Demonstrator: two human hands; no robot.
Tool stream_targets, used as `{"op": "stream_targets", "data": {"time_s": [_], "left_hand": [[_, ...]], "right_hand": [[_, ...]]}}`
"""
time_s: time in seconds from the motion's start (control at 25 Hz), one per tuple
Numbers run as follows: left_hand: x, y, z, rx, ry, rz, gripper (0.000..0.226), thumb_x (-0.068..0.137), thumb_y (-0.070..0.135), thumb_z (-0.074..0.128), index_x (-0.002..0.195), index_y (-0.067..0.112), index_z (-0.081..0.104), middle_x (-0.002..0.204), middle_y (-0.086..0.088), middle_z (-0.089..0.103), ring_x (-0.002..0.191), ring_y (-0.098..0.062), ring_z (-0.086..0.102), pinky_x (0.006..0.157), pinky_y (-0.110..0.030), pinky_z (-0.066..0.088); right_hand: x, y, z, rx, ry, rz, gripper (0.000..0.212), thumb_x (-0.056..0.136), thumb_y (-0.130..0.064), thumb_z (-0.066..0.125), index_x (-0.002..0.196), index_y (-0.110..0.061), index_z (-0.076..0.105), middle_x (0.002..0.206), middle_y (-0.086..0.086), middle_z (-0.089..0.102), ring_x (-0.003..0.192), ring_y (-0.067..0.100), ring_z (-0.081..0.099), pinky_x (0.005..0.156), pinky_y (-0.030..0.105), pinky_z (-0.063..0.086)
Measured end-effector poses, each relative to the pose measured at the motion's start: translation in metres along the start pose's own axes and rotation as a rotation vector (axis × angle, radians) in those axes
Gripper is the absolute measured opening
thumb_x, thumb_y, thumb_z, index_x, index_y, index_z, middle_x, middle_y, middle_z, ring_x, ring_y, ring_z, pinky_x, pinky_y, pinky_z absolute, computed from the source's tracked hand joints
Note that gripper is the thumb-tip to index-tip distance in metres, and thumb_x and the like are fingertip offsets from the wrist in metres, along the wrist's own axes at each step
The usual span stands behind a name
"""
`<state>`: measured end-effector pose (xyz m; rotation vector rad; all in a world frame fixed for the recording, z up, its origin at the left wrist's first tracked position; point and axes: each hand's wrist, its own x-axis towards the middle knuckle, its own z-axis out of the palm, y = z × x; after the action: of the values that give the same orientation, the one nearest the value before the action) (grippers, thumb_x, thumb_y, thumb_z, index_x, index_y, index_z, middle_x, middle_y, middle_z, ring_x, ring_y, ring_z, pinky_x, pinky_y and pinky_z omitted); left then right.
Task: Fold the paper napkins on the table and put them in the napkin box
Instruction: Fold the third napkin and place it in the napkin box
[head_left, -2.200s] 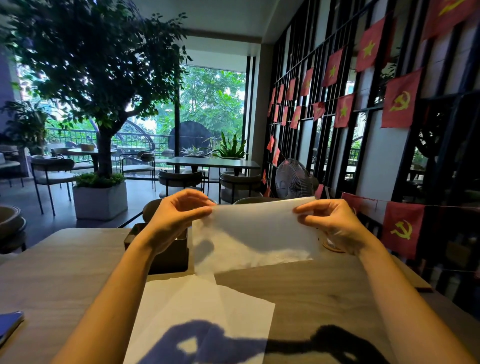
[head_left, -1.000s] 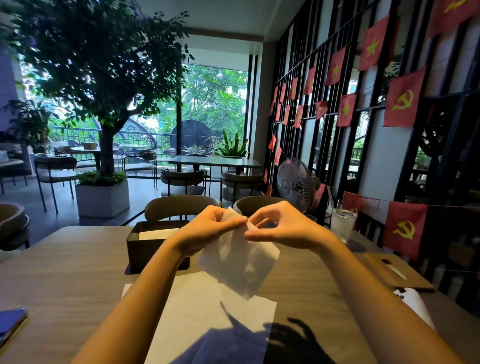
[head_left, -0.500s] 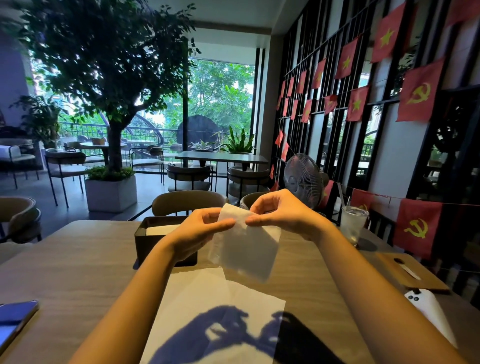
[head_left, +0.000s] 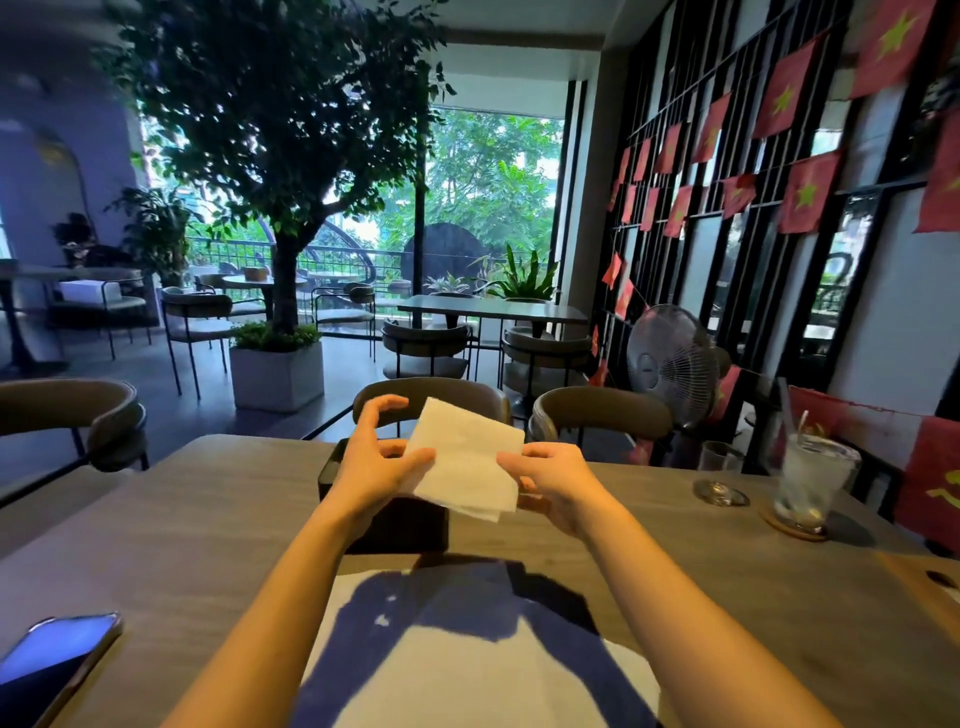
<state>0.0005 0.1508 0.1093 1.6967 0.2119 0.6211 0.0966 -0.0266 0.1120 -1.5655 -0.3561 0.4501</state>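
A folded white napkin (head_left: 467, 460), roughly square, hangs tilted in the air just above the dark napkin box (head_left: 400, 525). My left hand (head_left: 376, 462) pinches its left edge with the thumb, the other fingers spread. My right hand (head_left: 550, 480) holds the right edge from below. Both hands hover over the box, whose inside is hidden behind them. Flat unfolded white napkins (head_left: 467, 670) lie on the wooden table (head_left: 208, 530) near me, partly shaded by my arms.
A phone (head_left: 52, 660) lies at the table's near left edge. An iced drink glass (head_left: 810, 480) on a coaster, an empty glass (head_left: 719, 467) and a wooden board (head_left: 924, 587) stand at the right. Chairs (head_left: 597, 410) and a fan (head_left: 670, 364) are behind the table.
The wide napkin was folded down to a small square between my hands. My hands carried it forward and down over the box; my view tilted downward.
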Motion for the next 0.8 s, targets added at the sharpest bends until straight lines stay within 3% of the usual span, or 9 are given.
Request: {"op": "stream_targets", "data": {"time_s": [0.12, 0.24, 0.32, 0.4, 0.52, 0.6, 0.68, 0.8], "left_hand": [[0.031, -0.021, -0.016, 0.103, 0.22, -0.005, 0.02, 0.081, 0.002, 0.064, 0.1, 0.01, 0.064, 0.1, -0.009, 0.065, 0.077, -0.013, 0.059, 0.056, -0.019, 0.046], [0.06, -0.043, -0.032, 0.258, 0.306, -0.053, 0.015, 0.083, 0.004, 0.061, 0.095, 0.008, 0.07, 0.096, -0.01, 0.066, 0.08, -0.015, 0.059, 0.064, -0.025, 0.05], [0.073, -0.06, -0.043, 0.437, 0.27, -0.091, 0.014, 0.085, 0.011, 0.061, 0.094, 0.014, 0.072, 0.094, -0.006, 0.067, 0.095, -0.024, 0.061, 0.08, -0.039, 0.054], [0.077, -0.073, -0.052, 0.706, 0.203, -0.124, 0.011, 0.084, 0.023, 0.06, 0.084, 0.026, 0.07, 0.093, -0.001, 0.067, 0.109, -0.027, 0.053, 0.092, -0.044, 0.045], [0.079, -0.079, -0.054, 1.051, 0.047, -0.211, 0.032, 0.085, 0.05, 0.051, 0.073, 0.026, 0.069, 0.092, 0.002, 0.06, 0.121, -0.027, 0.036, 0.094, -0.045, 0.028], [0.081, -0.078, -0.052, 1.173, -0.044, -0.253, 0.053, 0.087, 0.062, 0.037, 0.07, 0.023, 0.068, 0.105, -0.005, 0.061, 0.129, -0.029, 0.03, 0.1, -0.049, 0.024], [0.084, -0.079, -0.051, 1.236, -0.114, -0.28, 0.068, 0.089, 0.064, 0.024, 0.081, 0.015, 0.07, 0.129, -0.011, 0.055, 0.136, -0.031, 0.023, 0.107, -0.054, 0.017], [0.085, -0.077, -0.052, 1.277, -0.17, -0.293, 0.079, 0.088, 0.067, 0.013, 0.091, 0.011, 0.069, 0.137, -0.014, 0.05, 0.14, -0.031, 0.017, 0.111, -0.056, 0.007]], "right_hand": [[0.048, 0.0, 0.037, 0.059, 0.076, 0.009, 0.029, 0.081, 0.002, 0.068, 0.109, 0.004, 0.062, 0.094, 0.014, 0.067, 0.081, 0.022, 0.068, 0.062, 0.029, 0.057], [0.085, 0.004, 0.066, -0.056, 0.174, -0.031, 0.029, 0.078, 0.002, 0.069, 0.105, -0.004, 0.061, 0.095, 0.009, 0.062, 0.087, 0.021, 0.062, 0.074, 0.03, 0.055], [0.103, 0.011, 0.08, -0.283, 0.193, -0.109, 0.025, 0.077, 0.002, 0.069, 0.101, -0.002, 0.067, 0.097, 0.01, 0.064, 0.086, 0.019, 0.06, 0.072, 0.029, 0.053], [0.118, 0.019, 0.09, -0.587, 0.141, -0.183, 0.016, 0.078, 0.0, 0.068, 0.094, -0.001, 0.072, 0.098, 0.013, 0.07, 0.092, 0.022, 0.065, 0.078, 0.03, 0.055], [0.131, 0.023, 0.103, -0.957, 0.005, -0.237, 0.019, 0.081, -0.003, 0.068, 0.099, -0.001, 0.073, 0.102, 0.015, 0.071, 0.099, 0.026, 0.066, 0.086, 0.033, 0.055], [0.134, 0.022, 0.109, -1.168, -0.079, -0.24, 0.023, 0.081, -0.005, 0.069, 0.104, -0.001, 0.07, 0.107, 0.016, 0.068, 0.1, 0.028, 0.064, 0.088, 0.036, 0.055], [0.134, 0.02, 0.113, -1.297, -0.153, -0.233, 0.028, 0.083, -0.008, 0.07, 0.109, -0.001, 0.066, 0.112, 0.017, 0.066, 0.103, 0.03, 0.062, 0.09, 0.037, 0.053], [0.132, 0.016, 0.115, -1.421, -0.218, -0.244, 0.036, 0.083, -0.015, 0.07, 0.115, -0.001, 0.061, 0.116, 0.018, 0.063, 0.108, 0.03, 0.059, 0.094, 0.038, 0.05]]}}
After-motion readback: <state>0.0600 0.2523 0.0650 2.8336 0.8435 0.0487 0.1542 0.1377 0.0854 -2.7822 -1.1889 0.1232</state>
